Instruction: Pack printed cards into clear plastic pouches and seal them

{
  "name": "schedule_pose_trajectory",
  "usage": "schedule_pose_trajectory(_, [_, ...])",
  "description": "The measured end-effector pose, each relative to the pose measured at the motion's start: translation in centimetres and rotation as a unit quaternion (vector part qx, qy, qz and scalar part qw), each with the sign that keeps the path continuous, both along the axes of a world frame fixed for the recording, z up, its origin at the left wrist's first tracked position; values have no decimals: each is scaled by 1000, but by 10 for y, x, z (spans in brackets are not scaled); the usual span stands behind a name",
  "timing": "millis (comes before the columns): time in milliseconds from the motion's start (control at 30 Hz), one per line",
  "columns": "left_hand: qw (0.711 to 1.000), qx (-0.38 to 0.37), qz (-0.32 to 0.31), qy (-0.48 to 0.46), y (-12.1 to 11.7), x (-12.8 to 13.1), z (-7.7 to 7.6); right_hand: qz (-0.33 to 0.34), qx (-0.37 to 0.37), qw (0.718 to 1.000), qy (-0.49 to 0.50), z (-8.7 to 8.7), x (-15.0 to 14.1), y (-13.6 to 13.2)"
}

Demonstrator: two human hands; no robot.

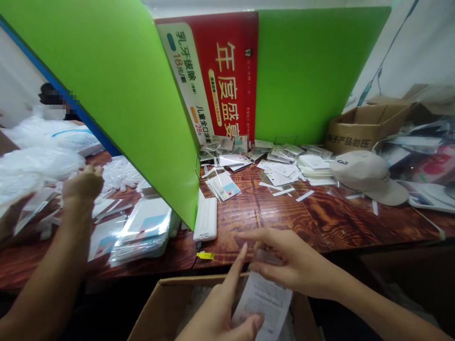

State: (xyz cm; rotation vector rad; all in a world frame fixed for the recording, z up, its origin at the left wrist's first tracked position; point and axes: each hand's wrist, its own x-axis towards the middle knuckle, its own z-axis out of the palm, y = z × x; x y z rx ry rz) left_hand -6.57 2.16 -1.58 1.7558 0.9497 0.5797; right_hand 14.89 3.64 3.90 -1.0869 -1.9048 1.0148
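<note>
A white paper slip with small grey print (265, 296), in what looks like a see-through sleeve, is between my hands, above an open cardboard box. My left hand (222, 308) grips its lower left side, thumb across the front and index finger stretched upward. At the top end my right hand (293, 265) closes thumb and fingers on the packet, index finger extended to the left. The open cardboard box (170, 284) below has whitish plastic inside, partly hidden by my hands.
Green partitions (305, 71) and a red poster (238, 57) stand behind the wooden table (245, 213). On it are a white power bank (206, 220), scattered cards (280, 170) and a beige cap (366, 175). A co-worker's arm (67, 251) works left, near stacked sleeved cards (145, 227).
</note>
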Motion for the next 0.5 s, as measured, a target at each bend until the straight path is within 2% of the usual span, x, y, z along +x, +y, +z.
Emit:
schedule_pose_trajectory(100, [997,66,23,26,-1,-3,-3,69,-88,993,32,3,3,0])
schedule_pose_trajectory(167, [994,97,36,38,0,-7,-2,74,-147,981,106,2,15,-5])
schedule_pose_trajectory(267, [987,138,51,58,4,-13,-2,3,-205,933,294,-6,51,-22])
schedule_pose_trajectory(367, [978,180,62,83,15,-11,-7,-96,-216,849,472,-21,96,-46])
schedule_pose_trajectory(433, [957,234,43,167,25,-4,-11,-140,-208,807,535,-37,116,-60])
schedule_pose_trajectory(500, [916,277,-11,291,32,5,-15,-189,-192,786,557,-55,118,-68])
